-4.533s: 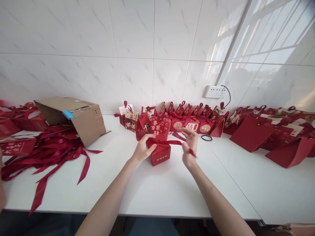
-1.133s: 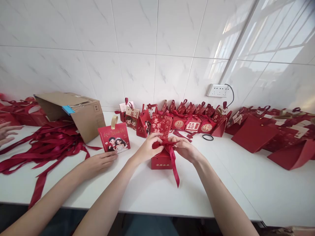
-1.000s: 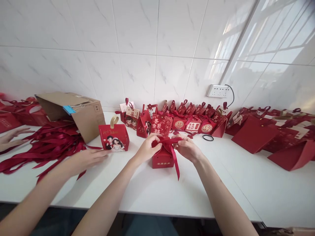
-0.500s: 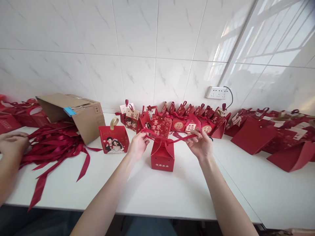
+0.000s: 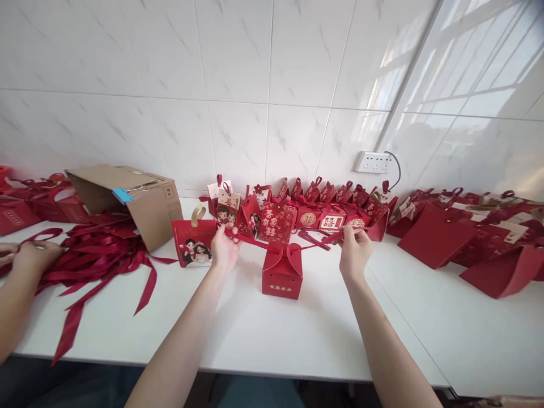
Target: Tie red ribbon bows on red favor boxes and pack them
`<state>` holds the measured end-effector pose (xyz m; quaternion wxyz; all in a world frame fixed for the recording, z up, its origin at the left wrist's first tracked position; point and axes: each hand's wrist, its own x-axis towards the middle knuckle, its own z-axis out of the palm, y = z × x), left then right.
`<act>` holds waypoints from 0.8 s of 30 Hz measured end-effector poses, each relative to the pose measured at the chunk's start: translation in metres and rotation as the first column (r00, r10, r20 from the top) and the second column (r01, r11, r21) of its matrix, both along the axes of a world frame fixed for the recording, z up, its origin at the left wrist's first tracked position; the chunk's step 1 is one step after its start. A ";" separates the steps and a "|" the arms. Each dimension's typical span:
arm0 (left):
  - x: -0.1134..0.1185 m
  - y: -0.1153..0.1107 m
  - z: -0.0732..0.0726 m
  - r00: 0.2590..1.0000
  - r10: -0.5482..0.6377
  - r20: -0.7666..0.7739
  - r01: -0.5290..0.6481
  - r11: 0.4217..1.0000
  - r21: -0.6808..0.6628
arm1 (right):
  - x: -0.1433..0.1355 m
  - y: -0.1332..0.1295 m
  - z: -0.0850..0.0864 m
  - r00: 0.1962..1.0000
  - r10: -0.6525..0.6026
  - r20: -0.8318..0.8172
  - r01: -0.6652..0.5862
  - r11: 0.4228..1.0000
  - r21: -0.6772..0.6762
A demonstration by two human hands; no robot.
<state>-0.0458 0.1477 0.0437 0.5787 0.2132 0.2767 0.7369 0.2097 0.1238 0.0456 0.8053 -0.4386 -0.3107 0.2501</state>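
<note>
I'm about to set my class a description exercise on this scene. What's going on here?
A person's left hand and right hand grip a red ribbon, holding it out to either side from the top of a small red box upright on the white table. To the left, another person's hands are at a heap of ribbons. More decorated boxes stand behind.

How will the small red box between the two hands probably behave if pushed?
The small red box would probably slide, not roll, given its flat sides. It looks like folded card, so it may be light and dent easily.
</note>
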 end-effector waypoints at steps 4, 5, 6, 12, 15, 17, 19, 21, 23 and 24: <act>0.007 0.000 0.023 0.997 0.010 -0.073 -0.003 0.996 0.093 | -0.008 -0.002 0.024 0.996 -0.029 0.087 0.020 0.995 0.101; 0.011 0.000 0.033 0.995 -0.005 -0.095 0.017 0.992 0.128 | -0.012 -0.002 0.035 0.992 -0.010 0.123 -0.002 0.995 0.102; 0.016 0.000 0.044 0.993 -0.027 -0.119 0.046 0.985 0.164 | -0.017 -0.001 0.047 0.985 0.014 0.174 -0.031 0.995 0.094; 0.037 -0.005 0.098 0.758 -0.305 -0.577 0.527 0.807 0.266 | -0.045 -0.003 0.103 0.772 0.311 0.554 -0.305 0.946 -0.106; 0.035 -0.007 0.104 0.554 -0.265 -0.789 0.639 0.743 0.199 | -0.048 -0.002 0.103 0.689 0.458 0.562 -0.443 0.880 -0.174; 0.031 -0.007 0.103 0.470 -0.207 -0.858 0.637 0.752 0.167 | -0.047 0.000 0.098 0.669 0.503 0.547 -0.493 0.851 -0.180; 0.027 -0.005 0.102 0.431 -0.157 -0.888 0.599 0.787 0.151 | -0.045 0.001 0.094 0.669 0.511 0.541 -0.513 0.843 -0.161; 0.026 -0.003 0.101 0.443 -0.128 -0.887 0.542 0.827 0.151 | -0.044 0.000 0.094 0.677 0.518 0.522 -0.538 0.833 -0.130; 0.027 -0.001 0.101 0.497 -0.109 -0.861 0.482 0.859 0.170 | -0.043 -0.001 0.096 0.684 0.546 0.484 -0.576 0.811 -0.100; 0.028 0.000 0.101 0.530 -0.104 -0.842 0.461 0.869 0.183 | -0.043 -0.002 0.097 0.684 0.561 0.466 -0.593 0.800 -0.093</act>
